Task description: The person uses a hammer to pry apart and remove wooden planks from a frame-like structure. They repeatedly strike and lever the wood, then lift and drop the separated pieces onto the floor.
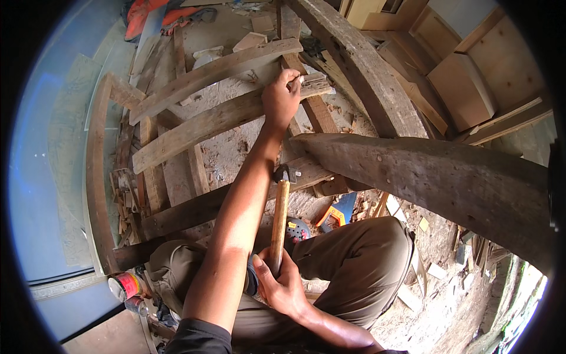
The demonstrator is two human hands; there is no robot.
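My right hand point(282, 286) is wrapped round the lower end of the wooden handle of a hammer point(279, 215), whose dark metal head points away from me above my lap. My left arm reaches far forward, and my left hand point(282, 99) is closed at the right end of a weathered plank point(203, 127). Its fingers are curled together, with a small pale bit at the fingertips that I cannot make out. A second plank point(212, 72) lies roughly parallel beyond it. Both rest across timber pieces of a rough wooden frame point(197, 168).
A thick beam point(436, 177) crosses on the right, and another long beam point(359, 65) runs beyond it. A handsaw point(337, 212) with an orange-and-blue handle lies on the debris-strewn floor. Cans point(125, 286) stand at the lower left beside a blue panel point(47, 177). Boards point(463, 88) lean at the far right.
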